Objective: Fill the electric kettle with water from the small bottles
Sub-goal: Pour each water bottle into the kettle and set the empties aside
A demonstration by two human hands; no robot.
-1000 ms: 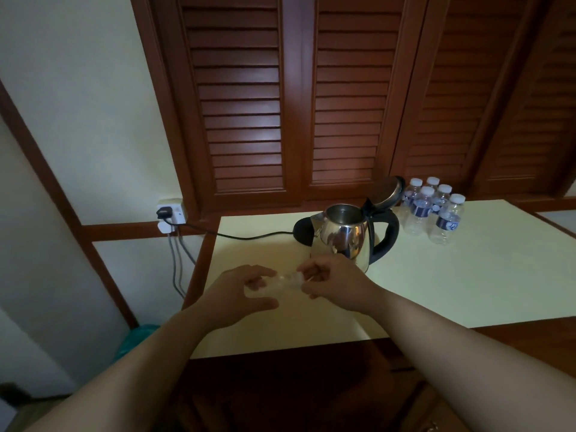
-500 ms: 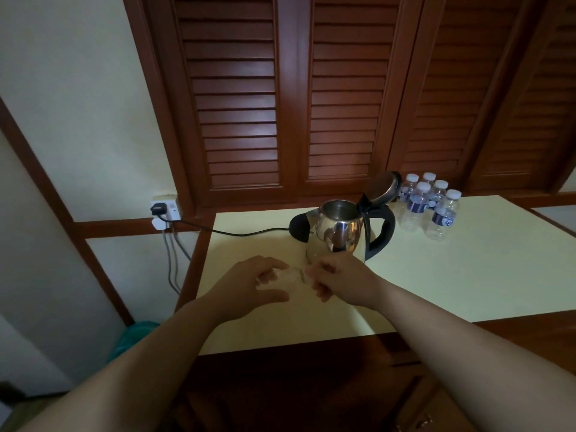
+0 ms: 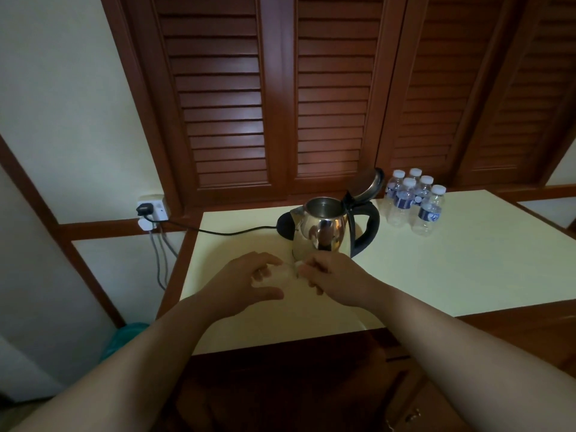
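Nearest, two bare forearms reach in over the dark wooden cabinet front [image 3: 280,385] toward the pale yellow tabletop [image 3: 436,269]. The left hand [image 3: 240,285] curls its fingers and thumb around a clear small bottle [image 3: 280,274], held on its side just above the tabletop. The right hand [image 3: 330,279] meets the bottle's end, its fingers bent and pinching there; the cap itself is too blurred to make out.

Just behind the hands stands the steel kettle [image 3: 324,232], its lid [image 3: 367,185] tipped up and the black handle [image 3: 369,226] toward the right. A black cord [image 3: 224,230] runs from its base leftward off the tabletop to a wall socket [image 3: 152,210], where grey cables hang down. Right of the kettle, near the back edge, a cluster of bottles [image 3: 414,201] with white caps and blue labels stands upright, close together.

Behind the tabletop rise dark louvred wooden doors [image 3: 327,88]; a cream wall [image 3: 62,88] with wood trim fills the left side. Something teal [image 3: 131,335] sits low on the floor at the left.

Compared with half a second ago, the hands sit in nearly the same grip on the bottle and the scene is framed slightly differently; the kettle and the cluster have kept their places.
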